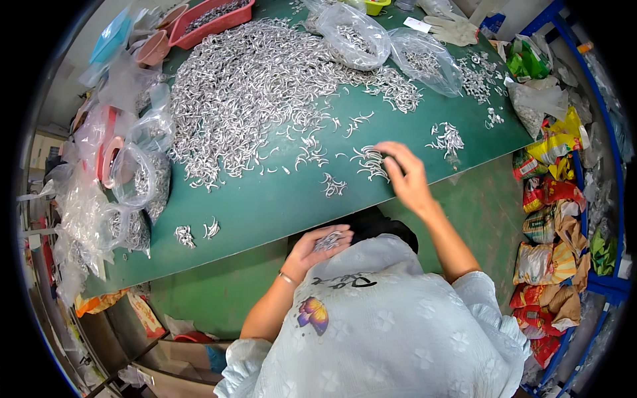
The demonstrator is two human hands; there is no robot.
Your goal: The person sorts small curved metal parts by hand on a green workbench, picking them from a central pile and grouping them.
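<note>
My left hand is cupped, palm up, at the table's front edge. A handful of small silver curved metal pieces lies in it. My right hand is over the table, its thumb and fingers bent and apart, beside a small cluster of curved metal pieces. I see nothing held between those fingers. Another small cluster of the pieces lies to the left, and a separate little pile is to the right. Behind them spreads a large heap of the same pieces.
On the green table, clear bags of pieces stand at the back and left. A red tray is at the back, near a pale glove. Colourful sacks fill a blue-framed rack on the right.
</note>
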